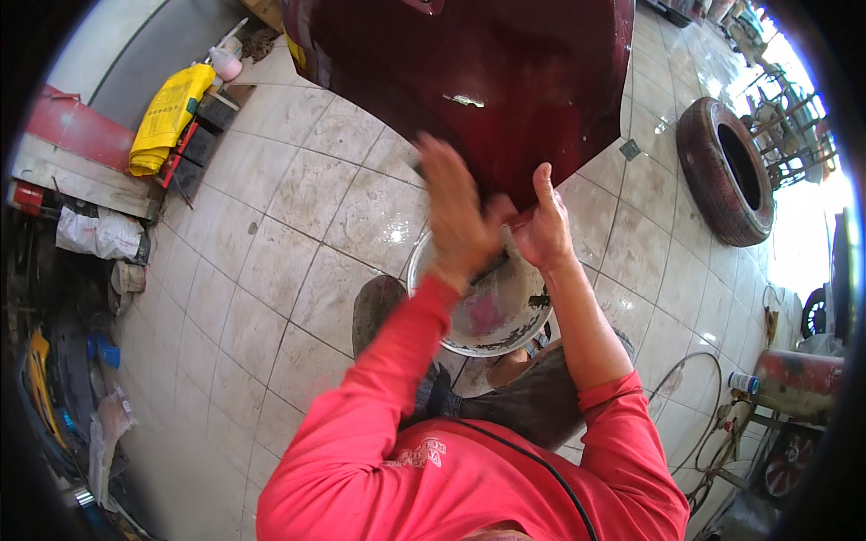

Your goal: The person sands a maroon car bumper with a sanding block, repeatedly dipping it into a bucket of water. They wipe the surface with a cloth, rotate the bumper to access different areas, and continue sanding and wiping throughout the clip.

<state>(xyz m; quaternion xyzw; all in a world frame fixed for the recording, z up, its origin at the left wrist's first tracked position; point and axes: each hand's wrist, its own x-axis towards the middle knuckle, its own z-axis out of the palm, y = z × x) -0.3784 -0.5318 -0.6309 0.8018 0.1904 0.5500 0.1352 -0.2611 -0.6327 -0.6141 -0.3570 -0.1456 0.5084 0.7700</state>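
Observation:
A glossy dark red car body panel (505,99) fills the upper middle, wet and shining, its narrow end toward me. My right hand (546,230) grips that near end, thumb raised along the edge, its other fingers partly hidden. Beside the panel's left edge is my left hand (456,207), smeared by motion. A dark sliver shows at its fingertips, too blurred to name, and its finger pose is unclear. Below both hands stands a round white basin (505,347) holding cloudy liquid and something pink (484,311).
Wet tiles (298,180) cover the floor. A tyre (726,171) lies to the right, near a red tank (794,386) and looping hoses (690,361). On the left are a folded yellow sack (171,117) and piled parts (45,388). My feet flank the basin.

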